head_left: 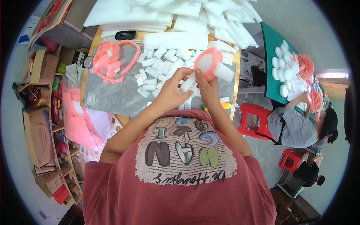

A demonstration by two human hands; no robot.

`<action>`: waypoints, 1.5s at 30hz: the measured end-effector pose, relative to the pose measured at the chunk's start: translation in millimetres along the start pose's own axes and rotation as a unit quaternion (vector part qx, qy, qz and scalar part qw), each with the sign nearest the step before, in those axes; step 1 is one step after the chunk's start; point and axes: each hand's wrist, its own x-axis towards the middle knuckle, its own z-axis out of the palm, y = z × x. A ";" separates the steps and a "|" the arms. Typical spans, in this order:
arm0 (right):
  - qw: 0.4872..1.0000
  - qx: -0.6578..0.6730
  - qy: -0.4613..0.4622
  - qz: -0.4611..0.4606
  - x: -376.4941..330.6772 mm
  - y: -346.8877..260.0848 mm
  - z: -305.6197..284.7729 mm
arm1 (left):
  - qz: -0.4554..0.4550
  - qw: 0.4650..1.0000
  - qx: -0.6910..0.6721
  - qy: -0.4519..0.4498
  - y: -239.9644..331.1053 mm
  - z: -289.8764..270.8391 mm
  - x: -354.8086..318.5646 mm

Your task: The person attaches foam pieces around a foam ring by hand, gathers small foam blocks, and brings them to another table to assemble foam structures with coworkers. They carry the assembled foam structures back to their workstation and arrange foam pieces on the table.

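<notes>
My right hand [208, 89] is closed on the lower edge of a round white foam piece [205, 62] with a pink foam band around its rim. A white foam tab [224, 72] sticks out from its right side. Close beside it, my left hand [175, 88] pinches a small white foam block [188, 83] against the lower left of the pink rim. Whether the block is joined to the rim I cannot tell. Many loose white foam blocks [160, 66] lie on the grey mat [112, 95] just beyond my hands.
Pink foam strips [107, 58] lie at the mat's left, below a black case [125, 35]. White foam sheets [180, 9] are stacked at the back. A yellow-handled tool [223, 106] lies near my right forearm. A red stool [254, 120] and co-workers [294, 125] are at right.
</notes>
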 end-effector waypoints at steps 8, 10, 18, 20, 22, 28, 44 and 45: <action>0.985 -0.052 0.013 -0.166 -0.2 -1.9 9.2 | -0.074 0.991 0.112 -0.009 4.2 5.1 0.9; 0.993 -0.026 -0.013 -0.115 -4.8 -11.0 10.7 | -0.037 0.999 0.029 -0.014 -7.0 2.1 0.1; 0.990 -0.096 -0.098 -0.040 -11.2 5.7 11.3 | -0.010 0.981 0.171 0.086 -11.8 4.2 -0.8; 0.989 -0.104 -0.101 0.005 -13.9 -1.5 12.2 | -0.005 0.975 0.194 0.104 -14.7 1.3 0.3; 0.994 -0.070 -0.081 0.036 -19.5 -9.5 15.1 | -0.012 0.967 0.222 0.122 -13.0 -3.2 1.5; 0.998 -0.001 -0.035 0.047 -14.4 -2.3 10.7 | 0.078 0.967 0.210 0.120 -9.3 7.0 -0.4; 0.997 0.051 -0.045 0.028 -14.3 8.3 8.6 | 0.014 0.991 0.114 0.066 -12.3 -9.6 2.1; 0.997 0.051 -0.046 0.028 -14.7 7.5 8.9 | 0.030 0.992 0.099 0.067 -13.9 -10.6 2.0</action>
